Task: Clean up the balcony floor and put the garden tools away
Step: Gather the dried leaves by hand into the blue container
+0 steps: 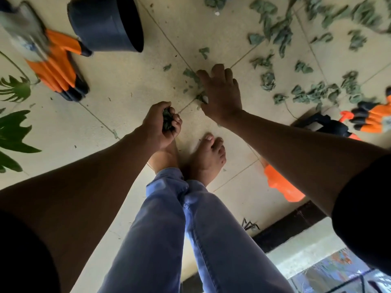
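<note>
My left hand [161,125] grips a bunch of dark green leaves [167,120] just above my bare feet. My right hand [220,92] reaches down with fingers spread over small leaf scraps [191,74] on the cream tiled floor [127,81]. Several wilted green leaves [275,32] lie scattered across the tiles to the upper right. An orange and black garden glove [57,66] lies at the upper left. Another orange and black glove [372,118] lies at the right beside a dark tool [321,123].
A dark plastic pot [108,22] lies on its side at the top left. A blurred grey object [25,32] sits over the left glove. Green plant fronds [12,127] reach in from the left. An orange item [281,185] lies under my right forearm.
</note>
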Action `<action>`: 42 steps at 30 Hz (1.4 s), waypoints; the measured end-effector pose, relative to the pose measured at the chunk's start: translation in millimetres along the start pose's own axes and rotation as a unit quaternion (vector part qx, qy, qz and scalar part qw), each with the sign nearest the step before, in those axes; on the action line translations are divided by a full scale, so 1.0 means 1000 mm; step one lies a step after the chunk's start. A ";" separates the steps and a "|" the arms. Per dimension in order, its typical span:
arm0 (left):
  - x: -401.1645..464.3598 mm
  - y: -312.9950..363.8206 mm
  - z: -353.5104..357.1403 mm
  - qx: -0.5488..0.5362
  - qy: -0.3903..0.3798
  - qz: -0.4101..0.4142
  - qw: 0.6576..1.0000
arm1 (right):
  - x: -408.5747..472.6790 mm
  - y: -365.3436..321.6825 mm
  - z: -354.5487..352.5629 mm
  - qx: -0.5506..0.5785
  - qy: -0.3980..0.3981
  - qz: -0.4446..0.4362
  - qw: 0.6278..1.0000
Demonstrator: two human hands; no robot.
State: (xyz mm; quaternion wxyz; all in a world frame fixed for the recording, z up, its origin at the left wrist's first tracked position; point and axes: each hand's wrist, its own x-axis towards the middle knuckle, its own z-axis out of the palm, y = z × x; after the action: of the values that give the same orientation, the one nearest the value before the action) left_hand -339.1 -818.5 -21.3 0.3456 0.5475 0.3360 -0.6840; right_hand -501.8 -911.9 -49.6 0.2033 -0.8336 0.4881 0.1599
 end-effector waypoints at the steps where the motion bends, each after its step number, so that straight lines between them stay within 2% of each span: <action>1: 0.000 0.002 -0.001 0.001 0.000 0.001 1.000 | 0.001 0.000 -0.001 -0.021 -0.002 -0.002 1.000; 4: 0.002 0.005 -0.004 0.004 0.001 0.005 1.000 | 0.007 -0.003 -0.006 -0.029 -0.041 -0.013 0.999; 11: -0.001 0.003 -0.008 0.001 -0.003 0.005 1.000 | 0.004 -0.010 -0.005 0.018 -0.037 -0.005 0.999; 20: 0.000 0.000 -0.018 -0.004 -0.013 0.000 1.000 | 0.000 -0.010 0.012 0.003 -0.028 -0.092 0.995; 22: 0.001 -0.001 -0.021 -0.011 -0.013 0.001 1.000 | 0.003 -0.011 0.016 0.034 -0.016 -0.061 0.997; 24: 0.001 -0.002 -0.022 -0.017 -0.012 0.001 1.000 | 0.007 -0.012 0.016 0.121 -0.004 0.027 0.992; 26: 0.000 -0.001 -0.022 -0.022 -0.015 0.002 1.000 | 0.010 -0.016 0.006 0.252 -0.014 0.131 0.959; 28: 0.000 0.000 -0.020 -0.030 -0.011 0.004 0.999 | 0.006 -0.026 -0.013 0.399 -0.042 0.192 0.896; 30: 0.001 0.002 -0.017 -0.050 0.000 0.009 0.999 | -0.004 -0.042 -0.034 0.501 -0.041 0.175 0.847; 31: 0.000 0.003 -0.014 -0.063 0.003 0.012 0.998 | -0.009 -0.052 -0.042 0.523 -0.035 0.155 0.837; 32: -0.002 0.004 -0.011 -0.068 0.001 0.017 0.998 | -0.015 -0.061 -0.048 0.522 -0.028 0.132 0.842; 35: -0.008 0.006 -0.001 -0.025 -0.031 0.033 0.999 | -0.032 -0.082 -0.048 0.421 0.020 0.034 0.906; 38: -0.009 0.005 0.006 0.000 -0.044 0.026 0.999 | -0.041 -0.093 -0.034 0.220 0.076 -0.042 0.972; 40: -0.009 0.004 0.007 -0.014 -0.048 0.016 0.999 | -0.044 -0.098 -0.030 0.131 0.103 -0.037 0.985; 42: -0.007 0.004 0.003 -0.008 -0.044 0.008 0.999 | -0.048 -0.103 -0.031 0.099 0.124 -0.054 0.986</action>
State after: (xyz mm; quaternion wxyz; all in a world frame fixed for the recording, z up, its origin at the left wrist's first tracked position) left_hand -336.2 -822.8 -14.2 0.3697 0.5169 0.3219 -0.7018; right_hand -432.0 -845.6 18.5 0.2312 -0.8477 0.4774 -0.0047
